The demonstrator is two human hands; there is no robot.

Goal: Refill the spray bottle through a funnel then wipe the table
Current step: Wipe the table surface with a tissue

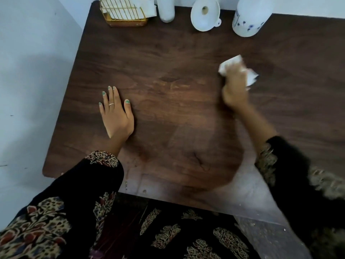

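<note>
Tissue wad (231,65) crumpled under right hand (235,86), fingers clamped on it, pressed to bench (177,109) right of centre. Soft, light, likely tears when wet: hold bunched, palm flat on top. Left hand (116,113) flat on bench, fingers together, holding nothing. Funnel (205,14) parked at back edge.

Soft, dim indoor light; the desk (168,62) shows a pale sheen at its lower right of frame. The right hand (235,86) is motion-blurred, the left hand (116,113) sharp. Edges bow with wide-angle distortion.
</note>
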